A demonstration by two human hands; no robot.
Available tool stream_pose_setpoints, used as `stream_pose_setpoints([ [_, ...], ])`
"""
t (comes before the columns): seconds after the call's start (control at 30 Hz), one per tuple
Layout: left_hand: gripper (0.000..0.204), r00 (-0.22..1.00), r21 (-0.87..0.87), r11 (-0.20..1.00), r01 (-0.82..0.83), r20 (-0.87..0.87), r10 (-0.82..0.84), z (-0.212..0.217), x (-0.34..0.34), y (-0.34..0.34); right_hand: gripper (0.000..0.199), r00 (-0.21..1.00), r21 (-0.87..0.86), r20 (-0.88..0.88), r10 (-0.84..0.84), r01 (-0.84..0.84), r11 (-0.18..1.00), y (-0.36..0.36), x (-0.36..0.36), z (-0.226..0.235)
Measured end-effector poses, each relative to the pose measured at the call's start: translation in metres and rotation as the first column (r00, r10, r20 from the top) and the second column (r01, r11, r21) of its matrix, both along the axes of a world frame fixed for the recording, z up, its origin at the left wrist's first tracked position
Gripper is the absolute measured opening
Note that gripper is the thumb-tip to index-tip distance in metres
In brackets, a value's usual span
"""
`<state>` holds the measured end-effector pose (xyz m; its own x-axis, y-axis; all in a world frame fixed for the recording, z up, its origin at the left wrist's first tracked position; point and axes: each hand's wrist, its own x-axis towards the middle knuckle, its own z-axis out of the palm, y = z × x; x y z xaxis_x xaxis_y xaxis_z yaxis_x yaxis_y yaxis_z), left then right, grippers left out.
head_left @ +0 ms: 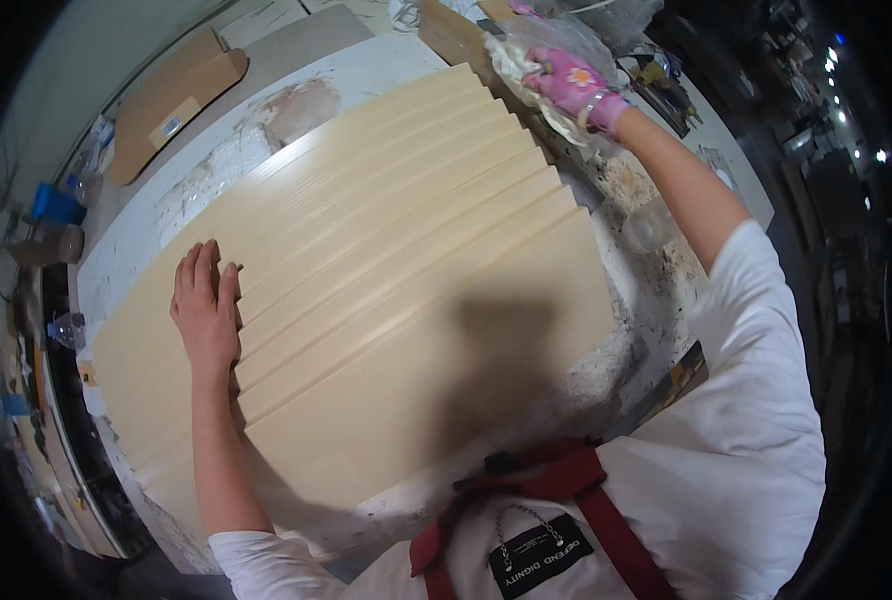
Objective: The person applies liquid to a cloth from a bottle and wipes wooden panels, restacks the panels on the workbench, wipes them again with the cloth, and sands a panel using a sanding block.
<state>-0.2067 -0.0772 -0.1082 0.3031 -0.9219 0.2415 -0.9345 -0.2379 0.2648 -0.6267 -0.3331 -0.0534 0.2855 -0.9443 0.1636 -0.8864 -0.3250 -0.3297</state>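
Left hand point(206, 308) lying on panel point(366, 210), fingers together, thumb apart; right hand point(569, 82) (pink-gloved) clamping fingers on rag point(511, 66).

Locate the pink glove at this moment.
In the head view, the pink glove is at upper right, on the right hand, which holds a crumpled pale cloth past the ridged cream panel's edge.

Overlapping boards point(416, 270) on a table point(371, 60), right before the person point(716, 430)
The left hand point(204, 310) rests on the boards' left part; the right hand point(572, 86), a cloth point(509, 68) in it, is past their far right corner. Cardboard point(178, 100) lies behind them, to the left; a container point(649, 228) sits to their right, nearer the person than the cloth.
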Motion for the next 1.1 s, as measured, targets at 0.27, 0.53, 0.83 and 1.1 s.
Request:
stream_pose_setpoints([
  [0.27,0.042,1.0,-0.002,1.0,0.025,0.008,-0.025,-0.005,0.002,0.004,0.021,0.619,-0.041,-0.112,0.777,-0.784,0.619,0.145,0.163,-0.033],
  [0.53,0.042,0.999,0.003,1.0,0.011,0.032,-0.011,0.004,-0.007,0.001,0.031,0.967,-0.215,-0.256,0.018,-0.075,0.974,-0.015,-0.034,-0.015],
  [0.83,0.044,0.998,0.084,0.996,0.011,0.065,-0.017,0.0,-0.004,0.005,0.026,0.838,-0.125,0.08,0.54,-0.529,0.839,0.032,0.206,-0.06],
  [1.1,0.043,0.996,0.057,0.997,0.042,0.076,-0.047,0.001,-0.014,-0.004,0.014,0.949,-0.193,0.051,0.312,-0.297,0.935,-0.103,0.025,-0.068],
])
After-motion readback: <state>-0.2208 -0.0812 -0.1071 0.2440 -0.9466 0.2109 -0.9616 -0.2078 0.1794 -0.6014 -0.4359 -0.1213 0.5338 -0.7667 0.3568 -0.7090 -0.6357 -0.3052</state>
